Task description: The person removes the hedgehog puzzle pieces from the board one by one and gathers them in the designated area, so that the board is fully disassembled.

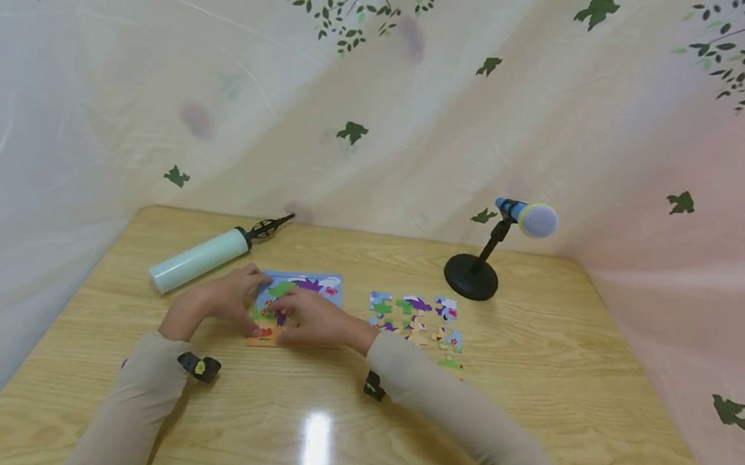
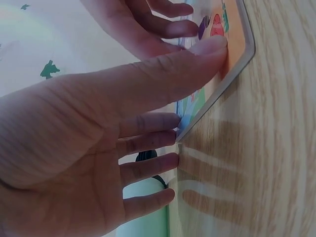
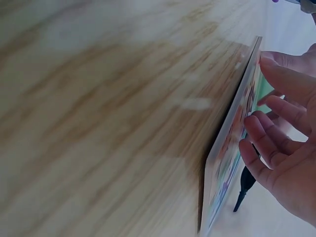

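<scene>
Your left hand (image 2: 74,148) lies flat, fingers straight, thumb pressing the puzzle board (image 1: 294,304) at its near-left edge; your right hand (image 1: 313,320) rests spread-fingered on the board's picture, clasping nothing; you seem to be seating a piece; next, fetch one from the loose pieces (image 1: 416,319) just right, on the table (image 1: 532,407).

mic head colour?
Pale grey-white mic head with a yellow-green ring, on a blue handle; clearest in the head view.
</scene>
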